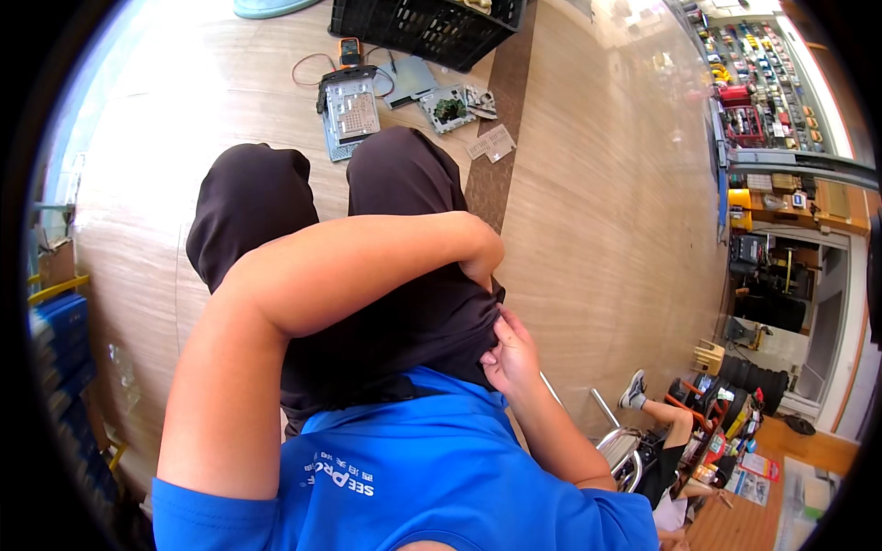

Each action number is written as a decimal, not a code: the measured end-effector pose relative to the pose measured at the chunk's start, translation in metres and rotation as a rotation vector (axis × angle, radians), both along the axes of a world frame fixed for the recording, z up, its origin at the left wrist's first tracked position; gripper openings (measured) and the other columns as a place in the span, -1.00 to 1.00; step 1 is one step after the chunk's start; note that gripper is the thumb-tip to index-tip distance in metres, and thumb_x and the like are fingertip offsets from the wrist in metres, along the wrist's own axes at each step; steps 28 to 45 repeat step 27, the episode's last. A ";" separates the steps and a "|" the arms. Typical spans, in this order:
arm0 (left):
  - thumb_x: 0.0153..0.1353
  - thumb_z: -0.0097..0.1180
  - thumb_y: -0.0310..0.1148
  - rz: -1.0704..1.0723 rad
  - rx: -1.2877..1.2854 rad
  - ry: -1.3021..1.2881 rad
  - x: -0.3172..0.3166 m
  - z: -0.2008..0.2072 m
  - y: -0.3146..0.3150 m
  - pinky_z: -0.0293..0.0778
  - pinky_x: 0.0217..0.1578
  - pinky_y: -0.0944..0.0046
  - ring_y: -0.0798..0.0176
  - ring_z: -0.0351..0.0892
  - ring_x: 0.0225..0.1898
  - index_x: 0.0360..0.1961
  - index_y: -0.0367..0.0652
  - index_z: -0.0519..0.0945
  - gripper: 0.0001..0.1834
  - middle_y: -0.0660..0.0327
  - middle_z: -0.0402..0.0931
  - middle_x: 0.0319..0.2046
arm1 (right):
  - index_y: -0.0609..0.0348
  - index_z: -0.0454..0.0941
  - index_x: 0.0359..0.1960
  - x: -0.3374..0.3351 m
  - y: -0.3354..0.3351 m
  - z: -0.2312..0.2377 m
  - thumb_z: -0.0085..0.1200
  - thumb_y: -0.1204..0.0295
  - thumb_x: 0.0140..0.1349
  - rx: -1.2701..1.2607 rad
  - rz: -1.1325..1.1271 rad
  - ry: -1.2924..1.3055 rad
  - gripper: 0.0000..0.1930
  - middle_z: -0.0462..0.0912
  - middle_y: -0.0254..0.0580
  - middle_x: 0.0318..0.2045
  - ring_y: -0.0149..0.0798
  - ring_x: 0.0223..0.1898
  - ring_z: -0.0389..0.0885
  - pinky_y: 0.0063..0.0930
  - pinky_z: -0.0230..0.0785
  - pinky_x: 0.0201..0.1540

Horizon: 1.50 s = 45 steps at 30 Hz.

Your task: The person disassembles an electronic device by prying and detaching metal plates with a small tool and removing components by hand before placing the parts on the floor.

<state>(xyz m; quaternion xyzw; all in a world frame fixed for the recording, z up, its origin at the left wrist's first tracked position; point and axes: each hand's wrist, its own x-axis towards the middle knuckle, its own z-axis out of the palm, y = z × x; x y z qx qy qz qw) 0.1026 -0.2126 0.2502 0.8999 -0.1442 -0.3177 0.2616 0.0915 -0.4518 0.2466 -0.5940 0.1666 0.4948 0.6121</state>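
Note:
My left hand (480,255) reaches across my lap to the right hip. Its fingers are hidden at the fold of the dark trousers (395,303), perhaps inside a pocket. Just below it, my right hand (513,354) is closed, with the thumb and fingers pinching the trouser cloth. On the floor beyond my knees lie an opened metal device casing (354,112) and an orange multimeter (349,51) with leads. Beside them sit a grey flat panel (409,83), a metal plate with a green circuit board (449,109) and a pale perforated piece (493,144).
A black plastic crate (427,35) stands past the parts. Another person's leg (669,418) shows at the lower right, near a metal chair frame (623,450). Blue bins (62,340) line the left side. Crowded shelves (767,87) fill the far right.

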 end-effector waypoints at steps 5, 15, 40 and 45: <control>0.09 0.27 0.06 0.030 -0.042 0.002 -0.001 -0.002 0.006 0.48 0.00 0.05 -0.09 0.60 0.01 -0.14 -0.30 0.70 -0.43 -0.08 0.64 -0.12 | -0.01 0.09 0.41 0.013 -0.019 -0.006 0.03 0.44 0.36 0.075 0.107 0.015 -0.39 0.58 -0.37 -0.16 -0.54 -0.49 0.38 -0.69 0.14 -0.59; 0.02 0.38 -0.08 -0.004 0.008 -0.095 0.010 -0.016 0.007 0.49 -0.02 0.05 -0.11 0.60 -0.02 -0.17 -0.33 0.69 -0.49 -0.08 0.65 -0.17 | 0.42 0.42 0.17 0.115 -0.161 -0.001 0.38 0.33 0.07 -0.031 0.538 0.033 -0.34 0.63 -0.06 0.01 -0.34 -0.22 0.66 -0.50 0.53 -0.21; 0.47 -0.23 0.05 0.585 -0.722 -0.256 0.022 -0.005 0.034 0.37 0.15 0.09 -0.02 0.50 0.15 0.19 -0.20 0.48 -0.43 -0.12 0.49 0.12 | 0.15 0.24 0.32 0.144 -0.027 0.042 0.28 0.40 0.20 0.319 0.271 -0.825 -0.33 0.53 -0.05 0.16 -0.15 0.14 0.55 -0.35 0.41 0.21; 0.47 -0.23 0.05 0.585 -0.722 -0.256 0.022 -0.005 0.034 0.37 0.15 0.09 -0.02 0.50 0.15 0.19 -0.20 0.48 -0.43 -0.12 0.49 0.12 | 0.15 0.24 0.32 0.144 -0.027 0.042 0.28 0.40 0.20 0.319 0.271 -0.825 -0.33 0.53 -0.05 0.16 -0.15 0.14 0.55 -0.35 0.41 0.21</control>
